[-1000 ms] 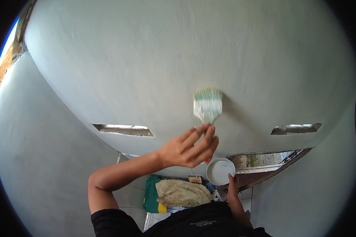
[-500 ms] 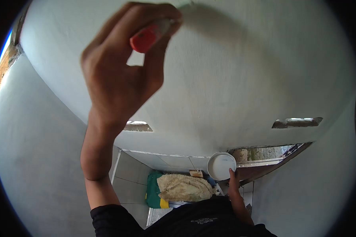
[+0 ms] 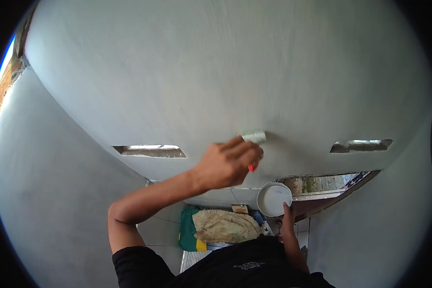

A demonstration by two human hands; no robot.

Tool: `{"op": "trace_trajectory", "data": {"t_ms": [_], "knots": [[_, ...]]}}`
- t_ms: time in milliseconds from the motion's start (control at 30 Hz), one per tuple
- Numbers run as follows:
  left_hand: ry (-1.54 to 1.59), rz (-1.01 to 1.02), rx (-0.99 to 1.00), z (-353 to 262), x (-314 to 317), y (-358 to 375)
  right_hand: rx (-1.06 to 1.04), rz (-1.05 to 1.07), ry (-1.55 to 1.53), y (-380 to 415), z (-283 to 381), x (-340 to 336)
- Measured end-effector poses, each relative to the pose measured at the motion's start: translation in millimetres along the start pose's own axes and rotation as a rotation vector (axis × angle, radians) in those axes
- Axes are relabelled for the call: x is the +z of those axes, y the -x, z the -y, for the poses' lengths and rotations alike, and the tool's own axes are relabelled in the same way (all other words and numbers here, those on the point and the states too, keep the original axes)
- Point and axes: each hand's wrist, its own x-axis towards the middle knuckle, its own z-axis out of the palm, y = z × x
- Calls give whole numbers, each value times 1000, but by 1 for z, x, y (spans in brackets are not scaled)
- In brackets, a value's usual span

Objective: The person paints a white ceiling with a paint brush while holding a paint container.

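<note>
My left hand [image 3: 228,163] is closed around a paintbrush [image 3: 255,137]. Pale bristles stick out above the fingers and the red handle end shows below them. The bristle end is at the grey-white wall [image 3: 216,86], with a shadow just to its right; whether it presses on the surface is hard to tell. Low on the right, my right hand [image 3: 287,223] grips a round white tub [image 3: 275,199] by its side, thumb at the rim. White liquid, like paint, lies inside the tub. The other fingers of that hand are hidden under it.
Two slot openings pierce the wall, a left slot [image 3: 149,151] and a right slot [image 3: 361,146]. A larger opening [image 3: 331,186] with a dark frame lies behind the tub. Below are a crumpled beige sack [image 3: 228,225], a green bag [image 3: 188,228] and tiles [image 3: 161,233].
My left hand has come down from high on the wall and moved right with the paintbrush, now just above the tub. The tub has shifted slightly right and up in view.
</note>
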Motion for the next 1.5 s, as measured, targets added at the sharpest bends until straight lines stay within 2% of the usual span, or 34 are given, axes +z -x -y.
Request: {"op": "trace_trajectory", "data": {"t_ms": [100,133,167,267,333,400,467,600,667,733,800,900,1033,1067,1133,1200,1233,1267,1333,1367,1500], "knots": [[36,-148,-97,10,-72,-47,-36,2,3,-4,0,0],[-26,-201,-41,17,-97,-59,-57,-4,16,-3,1,1],[-41,-334,-71,16,-118,-73,-54,-9,15,-2,3,1],[-501,-648,204,47,-163,-98,-35,6,-98,2,4,2],[-555,-812,103,36,-156,-114,-3,-16,-7,2,4,3],[-535,-768,393,64,-137,-111,4,-31,1,9,9,8],[-687,-660,342,42,-79,-91,12,-47,7,10,13,10],[-538,-262,444,-9,21,-31,-3,-53,36,10,8,10],[-318,-124,417,-22,51,-8,-25,-53,29,8,5,7],[-54,-7,236,-27,48,-10,-12,-41,-28,7,5,5],[-15,28,107,-17,34,-24,-23,-59,-38,11,12,4],[43,-184,42,4,-36,-74,-58,-73,-12,1,3,-2],[-150,-664,252,35,-113,-121,-71,-66,-33,7,12,-3],[-281,-714,148,29,-120,-120,-61,-75,-28,11,17,-1],[-706,-485,162,24,-140,-116,-79,-57,-53,17,25,2],[-606,-667,294,36,-101,-114,-76,-57,-69,15,18,0],[-536,-669,241,30,-77,-107,-38,-79,-61,14,19,0],[-608,-630,314,30,-53,-91,-2,-101,-54,14,18,0],[-556,-554,357,16,9,-49,-15,-96,-46,9,10,-5],[-534,-450,367,4,35,-27,-33,-89,-36,8,8,-7],[-286,-168,288,-34,141,68,85,-133,27,14,17,-11]]}}
